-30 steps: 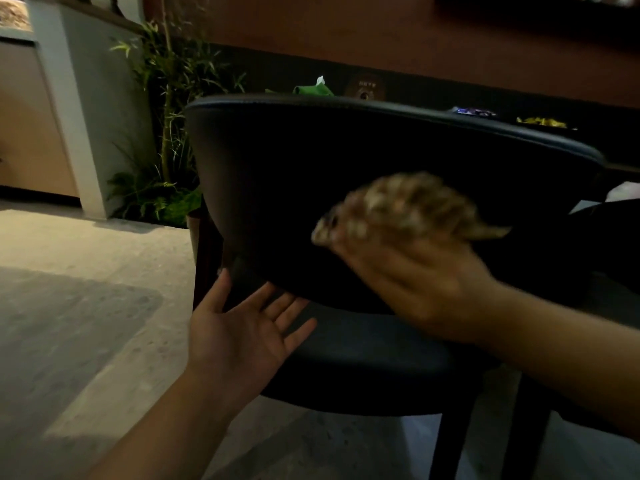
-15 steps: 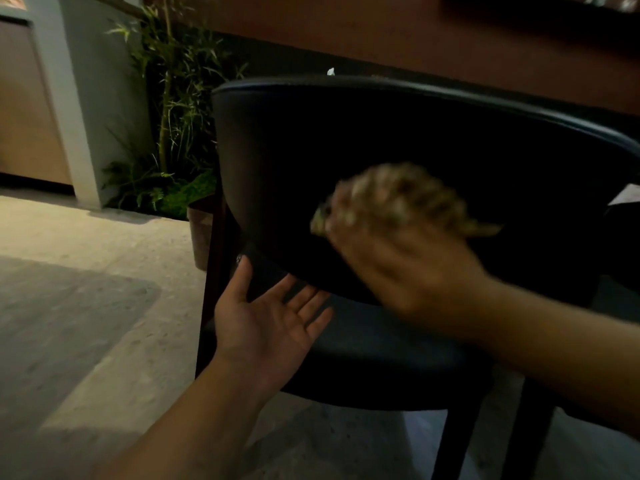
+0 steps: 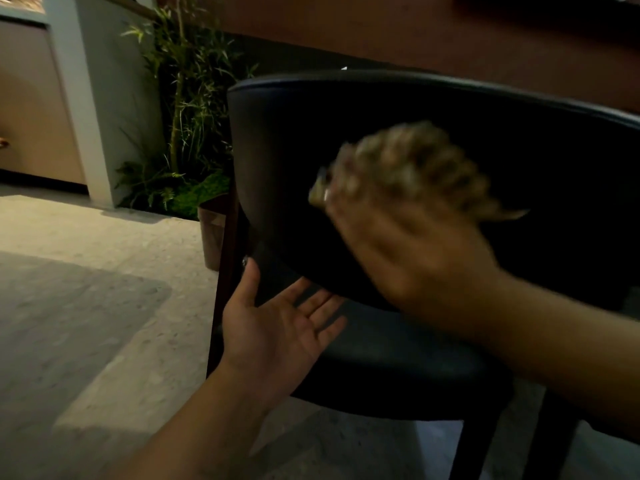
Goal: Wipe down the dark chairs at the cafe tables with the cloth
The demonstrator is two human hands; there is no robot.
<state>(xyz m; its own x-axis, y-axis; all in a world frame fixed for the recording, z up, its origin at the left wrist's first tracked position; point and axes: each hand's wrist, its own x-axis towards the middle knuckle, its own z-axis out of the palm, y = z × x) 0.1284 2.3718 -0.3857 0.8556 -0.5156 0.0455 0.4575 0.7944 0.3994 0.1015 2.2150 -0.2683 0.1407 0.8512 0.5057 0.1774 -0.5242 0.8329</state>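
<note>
The right hand (image 3: 408,251) grips a crumpled tan cloth (image 3: 412,161) against the dark padded chair back (image 3: 381,109); the left hand (image 3: 277,327) is open, palm up, fingers spread.

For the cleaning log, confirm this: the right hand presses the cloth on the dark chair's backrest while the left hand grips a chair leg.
Wrong about the left hand: the head view shows it open, palm up, gripping nothing. The right hand does press the cloth on the dark chair backrest.

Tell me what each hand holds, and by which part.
The right hand holds a bunched cloth against the chair backrest; the exact part is too blurred to tell. The left hand is open, holding nothing.
</note>
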